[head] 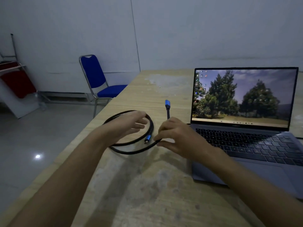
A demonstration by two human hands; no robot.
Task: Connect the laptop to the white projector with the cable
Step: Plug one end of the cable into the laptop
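Roughly mid-table [147, 185], just left of the open laptop [242, 128]: black cable [131, 152] coiled in a loose flat loop on the wood. One blue plug [167, 104] raised above the right hand [177, 138], long axis near upright, tip pointing up and away toward the wall. Other blue plug [148, 138] lying inside the coil, tilted, tip pointing down toward the near edge. Right hand closed around the cable below the raised plug. Left hand [129, 123] over the coil, fingers spread and slack, gripping nothing. Blue chair [98, 79] beyond the table's left edge.
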